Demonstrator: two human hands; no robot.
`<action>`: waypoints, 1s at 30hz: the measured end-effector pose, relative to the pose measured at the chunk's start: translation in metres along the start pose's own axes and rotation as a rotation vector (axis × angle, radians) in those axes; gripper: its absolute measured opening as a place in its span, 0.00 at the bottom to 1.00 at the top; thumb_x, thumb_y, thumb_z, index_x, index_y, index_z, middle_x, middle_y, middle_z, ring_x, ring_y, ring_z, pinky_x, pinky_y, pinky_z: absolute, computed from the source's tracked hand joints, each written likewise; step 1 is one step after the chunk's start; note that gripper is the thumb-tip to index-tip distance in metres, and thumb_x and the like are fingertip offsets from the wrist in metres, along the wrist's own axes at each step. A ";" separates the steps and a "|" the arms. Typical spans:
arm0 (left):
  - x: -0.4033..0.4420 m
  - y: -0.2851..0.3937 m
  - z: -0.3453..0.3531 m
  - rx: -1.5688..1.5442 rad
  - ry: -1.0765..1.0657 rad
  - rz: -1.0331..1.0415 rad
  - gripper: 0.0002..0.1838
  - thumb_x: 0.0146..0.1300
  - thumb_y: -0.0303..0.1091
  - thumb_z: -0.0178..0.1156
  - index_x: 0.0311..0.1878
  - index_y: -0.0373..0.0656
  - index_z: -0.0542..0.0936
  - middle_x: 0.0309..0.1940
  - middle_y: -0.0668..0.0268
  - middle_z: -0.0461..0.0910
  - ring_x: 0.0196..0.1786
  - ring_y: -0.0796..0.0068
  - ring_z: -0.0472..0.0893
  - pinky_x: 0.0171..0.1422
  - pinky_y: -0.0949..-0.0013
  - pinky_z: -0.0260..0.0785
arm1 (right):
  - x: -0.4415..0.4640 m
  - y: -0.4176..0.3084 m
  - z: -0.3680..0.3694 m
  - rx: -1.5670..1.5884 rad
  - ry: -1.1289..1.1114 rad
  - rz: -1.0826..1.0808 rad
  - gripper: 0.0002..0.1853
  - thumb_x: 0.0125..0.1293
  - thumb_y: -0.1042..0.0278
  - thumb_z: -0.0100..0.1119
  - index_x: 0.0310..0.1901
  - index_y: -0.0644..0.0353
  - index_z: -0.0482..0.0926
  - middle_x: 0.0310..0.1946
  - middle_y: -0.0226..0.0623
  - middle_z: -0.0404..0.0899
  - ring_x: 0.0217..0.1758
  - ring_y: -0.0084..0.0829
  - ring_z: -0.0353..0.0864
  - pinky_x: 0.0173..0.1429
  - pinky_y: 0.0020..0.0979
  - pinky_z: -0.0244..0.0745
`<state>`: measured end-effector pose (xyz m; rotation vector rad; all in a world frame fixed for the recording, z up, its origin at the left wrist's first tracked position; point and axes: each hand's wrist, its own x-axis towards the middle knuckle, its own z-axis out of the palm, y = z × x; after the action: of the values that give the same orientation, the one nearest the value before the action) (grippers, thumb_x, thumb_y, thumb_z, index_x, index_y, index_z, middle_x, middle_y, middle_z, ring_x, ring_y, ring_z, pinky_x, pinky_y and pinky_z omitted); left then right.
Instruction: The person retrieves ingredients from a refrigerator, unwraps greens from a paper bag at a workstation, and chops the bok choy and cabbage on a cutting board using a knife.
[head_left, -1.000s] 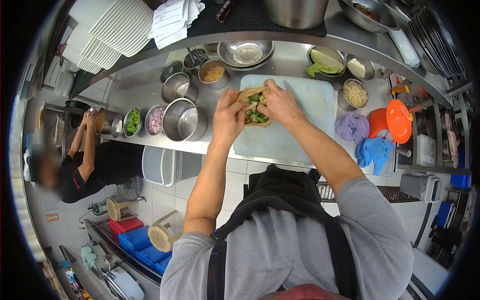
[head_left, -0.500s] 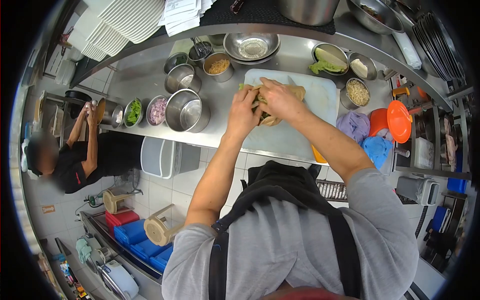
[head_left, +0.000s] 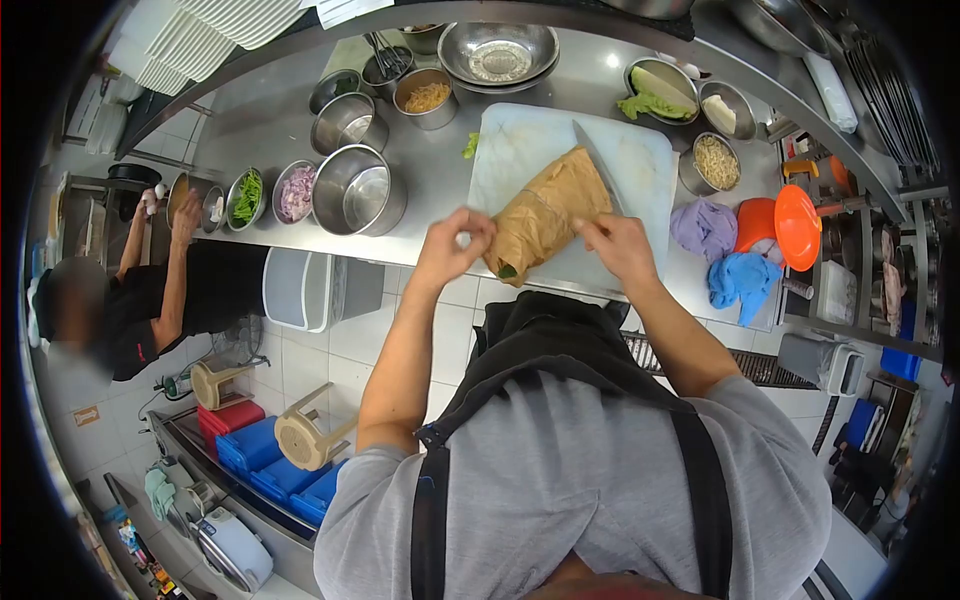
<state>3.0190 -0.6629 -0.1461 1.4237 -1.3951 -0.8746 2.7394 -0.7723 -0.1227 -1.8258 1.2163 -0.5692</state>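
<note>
A crumpled brown paper bag (head_left: 545, 213) lies slantwise on the white cutting board (head_left: 505, 130), with a bit of green leaf showing at its near end. My left hand (head_left: 452, 245) is at the bag's left edge, thumb and fingers curled together against the paper. On the other side, my right hand (head_left: 622, 248) pinches at the bag's right edge with thumb and forefinger. A knife (head_left: 590, 150) rests on the board along the bag's far right side, its lower part partly hidden. A scrap of lettuce (head_left: 470, 146) sits just left of the board.
Leftward stand an empty steel pot (head_left: 360, 190), chopped red onion (head_left: 297, 193), cut greens (head_left: 245, 198) and shredded yellow food (head_left: 428, 98). Bean sprouts (head_left: 716, 162), lettuce (head_left: 655, 105) and cloths (head_left: 745, 285) are rightward. A co-worker (head_left: 150, 290) works at left; a shelf (head_left: 560, 12) overhangs.
My hands have moved apart, from on top of the bag to its two sides. The bag now lies lengthwise toward me, nearer the board's front, and the knife is more exposed.
</note>
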 end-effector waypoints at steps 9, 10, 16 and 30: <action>0.069 -0.011 0.032 0.117 -0.153 -0.345 0.13 0.62 0.26 0.64 0.50 0.40 0.84 0.43 0.60 0.86 0.43 0.72 0.84 0.47 0.70 0.76 | 0.022 0.040 0.055 0.204 -0.208 0.352 0.40 0.57 0.30 0.63 0.41 0.72 0.82 0.29 0.47 0.85 0.36 0.41 0.86 0.44 0.33 0.79; 0.059 -0.007 0.037 0.120 -0.099 -0.236 0.12 0.63 0.26 0.63 0.49 0.40 0.84 0.43 0.59 0.86 0.42 0.72 0.85 0.46 0.70 0.77 | 0.024 0.030 0.051 0.308 -0.162 0.311 0.45 0.54 0.28 0.65 0.50 0.74 0.78 0.38 0.51 0.84 0.44 0.44 0.85 0.50 0.34 0.78; 0.041 0.010 0.063 0.493 0.118 0.239 0.04 0.59 0.23 0.61 0.38 0.36 0.80 0.35 0.54 0.83 0.34 0.53 0.84 0.38 0.59 0.78 | 0.030 0.017 0.052 0.075 -0.181 0.202 0.68 0.42 0.29 0.74 0.73 0.75 0.53 0.62 0.61 0.72 0.66 0.49 0.74 0.70 0.34 0.67; 0.064 -0.035 0.054 -0.405 0.484 -0.254 0.02 0.70 0.25 0.54 0.43 0.39 0.72 0.34 0.63 0.78 0.38 0.70 0.80 0.50 0.64 0.73 | 0.072 0.050 0.024 0.479 -0.434 0.139 0.55 0.45 0.49 0.77 0.74 0.63 0.61 0.64 0.58 0.72 0.69 0.47 0.71 0.72 0.37 0.64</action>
<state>2.9861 -0.7360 -0.1891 1.3882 -0.6432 -0.8402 2.7621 -0.8360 -0.1837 -1.3544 0.8180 -0.3244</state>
